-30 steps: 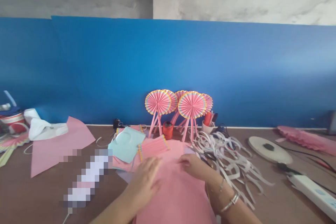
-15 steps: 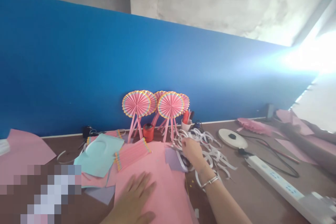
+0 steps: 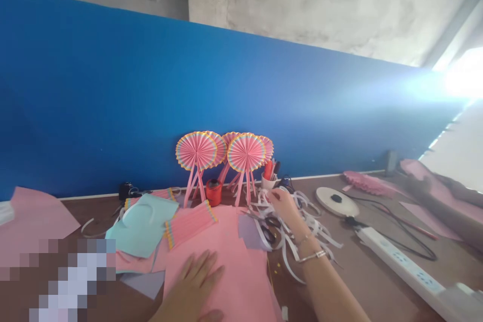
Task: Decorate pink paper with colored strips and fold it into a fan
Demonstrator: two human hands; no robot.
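My left hand (image 3: 196, 284) lies flat with spread fingers on a large pink paper sheet (image 3: 230, 256) at the near edge of the brown table (image 3: 358, 282). My right hand (image 3: 284, 205) reaches forward into a tangle of white paper strips (image 3: 302, 221), its fingers curled among them; what they grip is hidden. Black-handled scissors (image 3: 269, 229) lie just left of that wrist. A folded pleated pink strip (image 3: 190, 221) rests on the sheet's far left corner.
Several pink pleated paper fans (image 3: 222, 153) stand against the blue wall, beside a red spool (image 3: 214, 192) and a white cup of pens (image 3: 268, 176). A light blue sheet (image 3: 145, 224) lies left. A white round disc (image 3: 337, 201), a power strip (image 3: 400, 256) and cables sit right.
The view swung to the right over the second. My right hand left the pink sheet and moved forward and right into the white strips. My left hand stayed flat on the sheet.
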